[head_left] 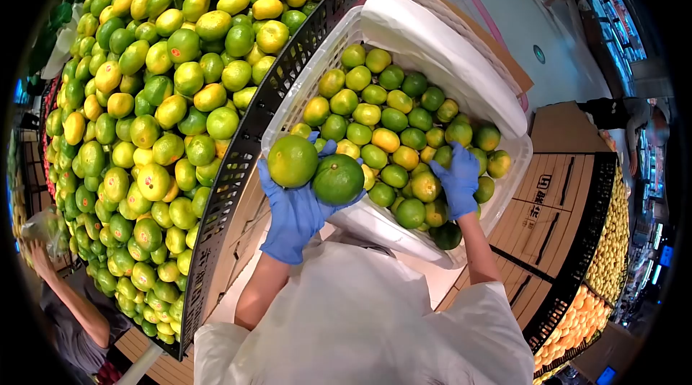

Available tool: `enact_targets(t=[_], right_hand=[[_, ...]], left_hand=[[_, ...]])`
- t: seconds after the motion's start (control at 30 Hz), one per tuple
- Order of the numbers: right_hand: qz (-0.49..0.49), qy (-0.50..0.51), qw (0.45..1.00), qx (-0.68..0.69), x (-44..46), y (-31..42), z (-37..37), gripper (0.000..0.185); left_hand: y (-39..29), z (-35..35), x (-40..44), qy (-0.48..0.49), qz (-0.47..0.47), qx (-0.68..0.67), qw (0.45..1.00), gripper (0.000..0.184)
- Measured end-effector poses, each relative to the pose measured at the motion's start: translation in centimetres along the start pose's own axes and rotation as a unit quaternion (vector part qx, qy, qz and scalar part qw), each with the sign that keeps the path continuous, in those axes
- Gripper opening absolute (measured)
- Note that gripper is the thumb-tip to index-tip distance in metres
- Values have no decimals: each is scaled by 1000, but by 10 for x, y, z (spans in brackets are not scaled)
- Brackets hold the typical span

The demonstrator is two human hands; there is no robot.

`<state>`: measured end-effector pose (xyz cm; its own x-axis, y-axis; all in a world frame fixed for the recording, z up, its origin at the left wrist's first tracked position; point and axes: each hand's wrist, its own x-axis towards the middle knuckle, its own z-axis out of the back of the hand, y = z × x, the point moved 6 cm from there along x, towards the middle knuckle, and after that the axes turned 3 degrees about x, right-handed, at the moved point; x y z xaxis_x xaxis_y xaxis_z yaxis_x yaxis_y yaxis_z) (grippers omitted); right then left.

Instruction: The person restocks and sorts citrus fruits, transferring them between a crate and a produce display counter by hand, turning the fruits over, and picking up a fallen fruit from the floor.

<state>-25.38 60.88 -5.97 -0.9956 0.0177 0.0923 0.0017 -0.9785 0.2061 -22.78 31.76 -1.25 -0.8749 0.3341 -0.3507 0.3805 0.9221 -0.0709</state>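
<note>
Two green citrus fruits rest in my left hand (294, 215), which wears a blue glove: a lighter fruit (292, 161) and a darker green one (337, 179). My right hand (458, 179), gloved in blue too, lies over the fruit at the right side of the white crate (522, 161). Its fingers are bent onto fruit, and what they grip is partly hidden. Green and yellow citrus (394, 120) fills much of the crate, and a white liner (447, 53) is folded along its far side.
A large sloping heap of citrus (151, 133) lies left behind a black slatted rim (249, 107). Another person's arm (76, 306) reaches in at the lower left. Wooden display stands (544, 205) with orange fruit (577, 320) are at the right. Further people stand in the upper right.
</note>
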Motion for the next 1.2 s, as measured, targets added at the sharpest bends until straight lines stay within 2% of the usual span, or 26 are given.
enact_targets(t=[0.03, 0.1, 0.17, 0.23, 0.27, 0.3, 0.4, 0.47, 0.5, 0.53, 0.57, 0.6, 0.63, 0.67, 0.7, 0.73, 0.77, 0.8, 0.83, 0.9, 1.03, 1.07, 1.1, 1.13, 1.17, 1.2], right_hand=[[5, -2, 1000, -1, 2, -1, 5, 59], [-154, -48, 962, 221, 0, -21, 24, 53], [-120, -52, 972, 197, -2, -12, 29, 49], [-3, -69, 988, 141, -1, 2, 12, 55], [-67, 46, 988, 130, -2, 1, -4, 65], [-44, 14, 990, 132, -7, 5, -13, 76], [-81, 31, 987, 134, -5, 14, -30, 81], [-138, 6, 984, 111, 5, 15, -34, 83], [-141, -15, 984, 111, 9, 16, -33, 83], [-179, 27, 979, 96, 14, 15, -33, 81], [-154, 8, 982, 112, 18, 8, -38, 75], [-112, -21, 980, 162, 20, 6, -39, 69], [-141, 19, 974, 178, 23, 8, -34, 66], [-141, 10, 972, 187, 22, 10, -29, 65], [-144, 5, 980, 134, 27, 3, -29, 63], [-133, 6, 962, 237, 29, 12, -20, 61], [-67, -8, 947, 315, 33, 25, -12, 57], [-41, 7, 909, 415, 45, 27, -18, 54], [-46, 38, 870, 490, 55, 45, -17, 52], [-26, 84, 824, 559, 48, 154, 36, 50], [34, 210, 751, 625, 66, 289, 33, 49], [124, 233, 725, 636, 69, 333, 28, 52], [224, 211, 736, 603, 65, 382, 32, 54], [273, 255, 717, 588, 50, 440, 45, 59], [332, 271, 690, 584, 35, 490, 50, 63], [399, 256, 676, 564, 19, 535, 56, 66]], left_hand=[[-4, 1, -4, -4, -12, 5, 1000, 82], [-11, 3, -9, -10, -29, 3, 1000, 82], [-19, 6, -15, 0, -50, -16, 999, 83], [-25, 10, -19, -13, -56, -15, 998, 85], [-27, 11, -22, -8, -63, -18, 998, 85], [-30, 13, -25, -5, -70, -21, 997, 85], [-35, 16, -34, 6, -66, -41, 997, 84], [-34, 23, -38, 2, -75, -24, 997, 82], [-37, 23, -40, -2, -86, -1, 996, 81], [-38, 15, -45, 7, -82, -14, 997, 78], [-40, 16, -44, 31, -82, -30, 996, 76], [-40, 17, -47, 15, -72, -39, 997, 74], [-41, 25, -45, 44, -53, -116, 991, 76], [-41, 35, -48, 65, -42, -107, 991, 92], [-47, 32, -56, 72, -56, -59, 994, 94], [-54, 28, -61, 98, -81, -43, 991, 94], [-62, 21, -73, 97, -93, -29, 991, 94], [-69, 23, -81, 90, -110, -39, 989, 95], [-77, 25, -90, 85, -122, -53, 987, 96], [-95, 22, -111, 104, -138, -57, 983, 95], [-127, 30, -161, 96, -218, -68, 969, 91], [-134, 36, -175, 94, -251, -78, 960, 92], [-141, 42, -190, 89, -282, -88, 951, 92], [-151, 35, -213, 47, -315, -44, 947, 94], [-159, 39, -226, 51, -319, -48, 945, 94], [-170, 44, -242, 45, -357, -58, 931, 93]])
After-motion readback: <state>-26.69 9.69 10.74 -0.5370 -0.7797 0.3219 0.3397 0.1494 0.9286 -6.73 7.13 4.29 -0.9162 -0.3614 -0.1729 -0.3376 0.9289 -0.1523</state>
